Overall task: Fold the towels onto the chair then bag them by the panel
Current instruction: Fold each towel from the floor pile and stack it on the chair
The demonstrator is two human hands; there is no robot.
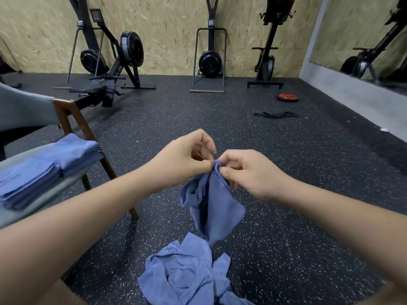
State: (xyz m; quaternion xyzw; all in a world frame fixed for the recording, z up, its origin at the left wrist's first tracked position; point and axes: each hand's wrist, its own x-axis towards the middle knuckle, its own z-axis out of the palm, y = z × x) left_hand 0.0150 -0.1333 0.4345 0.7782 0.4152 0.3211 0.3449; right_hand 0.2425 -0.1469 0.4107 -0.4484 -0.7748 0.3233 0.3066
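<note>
A blue towel point(214, 208) hangs crumpled in mid-air at the centre. My left hand point(185, 159) and my right hand point(244, 172) both pinch its top edge, fingertips nearly touching. Below it, a heap of loose blue towels point(187, 276) lies on the speckled floor. At the left stands a chair point(72, 119) with a grey seat and brown wooden legs. Two stacks of folded blue towels point(48, 168) rest on its seat. No bag is in view.
Rowing machines point(110, 69) and other black gym machines point(210, 60) stand along the chipboard wall panel point(171, 29) at the back. A red weight plate point(287, 97) and a black band point(275, 115) lie on the floor at the right. A mirror point(363, 40) lines the right wall.
</note>
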